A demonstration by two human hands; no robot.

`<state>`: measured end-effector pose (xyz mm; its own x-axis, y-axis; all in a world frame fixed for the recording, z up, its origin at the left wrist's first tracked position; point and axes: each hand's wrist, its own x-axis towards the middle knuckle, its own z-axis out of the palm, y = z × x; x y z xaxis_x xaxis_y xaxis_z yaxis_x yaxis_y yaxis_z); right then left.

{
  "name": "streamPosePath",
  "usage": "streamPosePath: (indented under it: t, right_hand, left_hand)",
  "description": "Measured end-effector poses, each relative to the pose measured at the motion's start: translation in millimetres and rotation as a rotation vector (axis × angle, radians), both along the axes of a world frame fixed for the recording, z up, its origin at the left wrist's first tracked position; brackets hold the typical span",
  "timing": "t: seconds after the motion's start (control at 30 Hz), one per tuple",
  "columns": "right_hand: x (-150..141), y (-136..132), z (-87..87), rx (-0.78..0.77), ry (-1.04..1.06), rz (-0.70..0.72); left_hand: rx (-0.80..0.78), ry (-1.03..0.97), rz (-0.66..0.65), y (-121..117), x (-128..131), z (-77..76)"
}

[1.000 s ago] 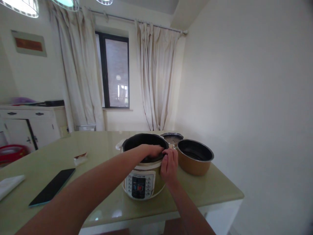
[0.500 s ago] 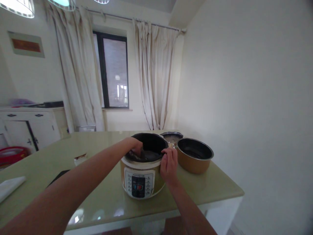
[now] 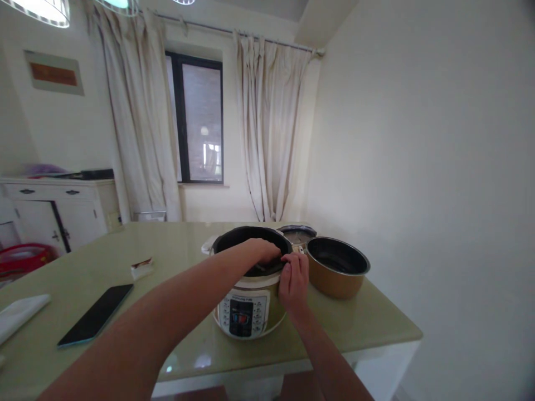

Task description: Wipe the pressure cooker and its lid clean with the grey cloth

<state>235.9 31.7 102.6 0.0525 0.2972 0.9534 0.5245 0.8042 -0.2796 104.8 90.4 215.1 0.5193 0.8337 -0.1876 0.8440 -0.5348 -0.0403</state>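
An electric pressure cooker (image 3: 273,303) without its lid stands on the table, its label and control panel facing me. My left hand (image 3: 265,250) reaches down inside it, near the right inner wall. Its fingers are closed and mostly hidden; a dark cloth shows under them in the half-second-old view, and only a dark patch shows there now. On the right side of the rim, my right hand (image 3: 295,278) is curled over the edge and grips the cooker. Just right of that hand sits a gold-brown inner pot (image 3: 336,284) with a black inside.
Behind the cooker lies a round lid (image 3: 297,236). To the left on the green table (image 3: 179,242) are a dark tablet-like slab (image 3: 98,314), a small white packet (image 3: 142,269) and a white flat object (image 3: 20,314). The table's right edge ends near the wall.
My left hand moved from the cooker's right inner side to the left, then back to the right. My right hand stays on the rim. The view shifts slightly.
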Motion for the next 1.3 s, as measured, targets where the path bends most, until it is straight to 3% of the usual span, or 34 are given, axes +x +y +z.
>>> streamPosePath:
  t: [0.27,0.4,0.47,0.6,0.77,0.87,0.93,1.07,1.2,1.3]
  right_hand:
    - [3.6,-1.3,0.2,-0.030,-0.036,0.016]
    - [0.6,-1.4,-1.0,-0.017,-0.010,0.015]
    - [-1.9,-0.7,-1.8,-0.008,0.013,0.015]
    - [-5.3,0.9,-2.9,0.008,0.049,0.018]
    - [-4.8,2.1,-4.2,0.041,0.058,0.030]
    - [-3.8,1.6,-4.0,0.043,0.045,0.017]
    - [-2.9,1.2,-3.6,0.050,0.035,-0.002]
    - [0.2,1.1,-3.6,0.030,-0.002,-0.010]
    - [1.6,1.9,-4.9,0.017,-0.008,0.010]
    - [1.0,2.6,-5.8,0.014,0.002,0.021]
  left_hand:
    - [0.024,0.204,0.186,-3.8,-58.5,5.4]
    - [-0.070,0.253,0.240,-15.1,-67.4,5.8]
    - [-0.166,0.212,0.202,-20.5,-64.3,6.1]
    - [-0.248,-0.016,-0.047,-26.1,-46.0,1.8]
    - [0.074,0.091,-0.107,-16.9,-3.3,-5.8]
    - [0.223,0.163,-0.166,-3.4,8.0,-2.8]
    - [0.322,0.192,-0.173,6.6,-0.4,1.6]
    - [0.396,0.218,-0.071,16.1,-44.1,11.2]
    - [0.363,0.253,0.016,2.8,-80.6,18.0]
    - [0.275,0.344,0.019,-15.1,-85.9,20.9]
